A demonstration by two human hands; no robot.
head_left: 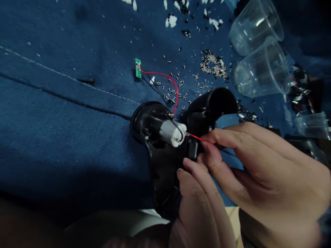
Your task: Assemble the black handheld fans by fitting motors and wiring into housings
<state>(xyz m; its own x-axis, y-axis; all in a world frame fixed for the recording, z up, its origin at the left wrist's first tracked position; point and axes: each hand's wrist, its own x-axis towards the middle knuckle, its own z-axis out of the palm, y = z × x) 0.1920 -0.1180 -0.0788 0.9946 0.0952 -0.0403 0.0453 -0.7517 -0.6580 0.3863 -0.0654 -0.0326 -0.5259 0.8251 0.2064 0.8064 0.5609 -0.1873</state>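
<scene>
My right hand [245, 158] pinches a short red wire [196, 137] between thumb and forefinger. That wire runs to a metal tab at the white end of a small motor [168, 131]. The motor lies in an open black plastic housing half [162, 158], shaped with a barrel and a handle. My left hand [199, 199] closes on the edge of this housing's handle from below. A longer red wire [177, 89] and a black wire join a small green circuit board [138, 68] on the blue cloth. A second black housing piece [200, 112] lies just beyond the first.
Many small screws [213, 65] are scattered across the blue cloth [64, 113]. Clear plastic cups [263, 69] lie at the upper right. White plastic bits [172, 21] are at the top. A dark pin-like part [87, 81] rests at the left.
</scene>
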